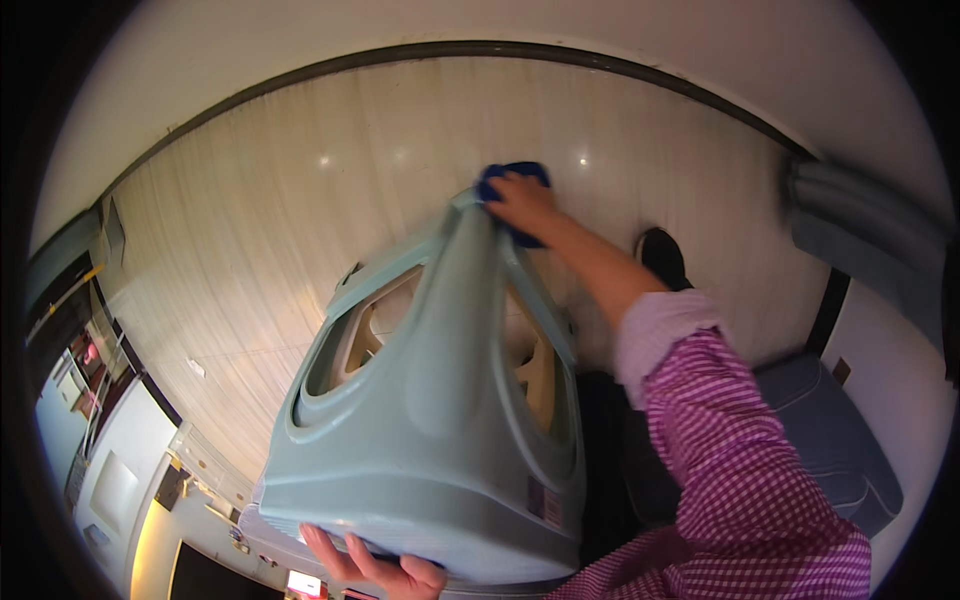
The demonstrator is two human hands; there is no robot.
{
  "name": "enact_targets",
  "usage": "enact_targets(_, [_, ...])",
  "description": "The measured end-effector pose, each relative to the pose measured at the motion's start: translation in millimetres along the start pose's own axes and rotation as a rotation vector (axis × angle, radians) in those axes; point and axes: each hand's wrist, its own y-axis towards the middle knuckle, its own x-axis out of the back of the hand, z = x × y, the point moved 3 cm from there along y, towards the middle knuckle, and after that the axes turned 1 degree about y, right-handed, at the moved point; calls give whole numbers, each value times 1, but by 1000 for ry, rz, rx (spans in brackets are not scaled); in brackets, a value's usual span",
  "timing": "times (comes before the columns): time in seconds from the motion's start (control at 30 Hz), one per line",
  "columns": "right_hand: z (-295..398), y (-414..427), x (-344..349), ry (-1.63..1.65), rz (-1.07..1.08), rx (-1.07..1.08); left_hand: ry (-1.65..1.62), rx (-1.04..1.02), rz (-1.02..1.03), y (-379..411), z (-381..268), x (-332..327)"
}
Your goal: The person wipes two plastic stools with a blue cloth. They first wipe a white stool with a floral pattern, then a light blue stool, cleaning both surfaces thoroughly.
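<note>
A pale blue-green moulded plastic shell (457, 420) fills the middle of the view, with its narrow end pointing away from me. Two large openings flank its central ridge, and beige parts show through them. My right hand (527, 204) presses a dark blue cloth (534, 174) against the narrow tip. At the wide near end, my left hand (379, 566) grips the lower edge of the shell; part of that hand is cut off by the bottom of the view. A printed label (545, 504) sits on the shell's near right side.
Pale streaked flooring (247, 195) runs to a dark skirting strip (480, 49) along the wall. My black shoe (661, 255) is right of the shell. Blue upholstered furniture (832, 442) stands at the right, with another grey-blue padded piece (862, 225) beyond.
</note>
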Motion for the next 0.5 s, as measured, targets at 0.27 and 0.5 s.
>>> enact_targets(0.27, [-49, -44, 20, 378, 197, 206, 96, 59, 42, -16, 6, 8])
enact_targets(0.5, [31, 49, -12, 12, 427, 493, 64, 25, -19, -6, 8, 1])
